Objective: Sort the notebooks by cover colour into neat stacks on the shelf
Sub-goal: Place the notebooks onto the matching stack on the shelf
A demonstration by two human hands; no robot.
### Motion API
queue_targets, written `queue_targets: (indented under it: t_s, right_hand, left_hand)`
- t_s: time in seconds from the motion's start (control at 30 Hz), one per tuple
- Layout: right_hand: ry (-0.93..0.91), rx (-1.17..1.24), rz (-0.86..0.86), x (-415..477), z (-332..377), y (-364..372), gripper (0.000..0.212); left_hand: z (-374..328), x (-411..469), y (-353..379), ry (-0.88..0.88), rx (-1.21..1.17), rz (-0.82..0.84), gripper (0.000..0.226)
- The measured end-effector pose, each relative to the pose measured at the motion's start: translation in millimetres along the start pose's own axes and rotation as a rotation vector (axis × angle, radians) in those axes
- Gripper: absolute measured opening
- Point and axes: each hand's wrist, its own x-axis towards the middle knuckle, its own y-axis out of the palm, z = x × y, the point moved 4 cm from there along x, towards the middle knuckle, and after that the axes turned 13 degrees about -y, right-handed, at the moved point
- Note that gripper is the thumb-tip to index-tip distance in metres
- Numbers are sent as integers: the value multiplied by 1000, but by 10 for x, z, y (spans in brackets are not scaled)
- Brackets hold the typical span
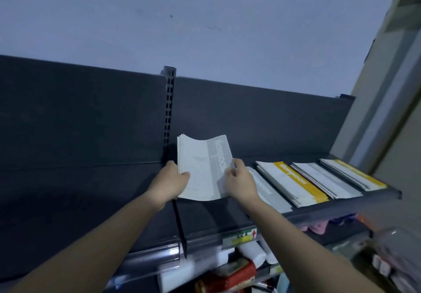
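Note:
A bundle of grey-striped notebooks [202,167] stands tilted above the dark shelf [205,215], its top bowed. My left hand [169,182] grips the bundle's left edge, thumb on the cover. On the right edge, my right hand [239,182] pinches the grey stripe. Just right of it lies a grey-striped stack [270,193], partly hidden by my right hand. Further right lie a yellow-striped stack [293,182], a grey stack [325,180] and another yellow-striped stack [355,174].
A slotted upright [169,105] and a thin black divider [180,226] split the shelf; the left bay [79,201] is bare. A price label [242,237] sits on the front rail. Below are white and red packs [232,270]. A wall edge [382,110] closes the right.

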Motion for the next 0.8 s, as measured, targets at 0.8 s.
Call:
queue_targets:
  t_s: [0.8]
  right_hand:
    - [98, -159, -169, 605, -1896, -1785, 14]
  left_hand:
    - [-1581, 388, 2268, 156, 180, 154, 17]
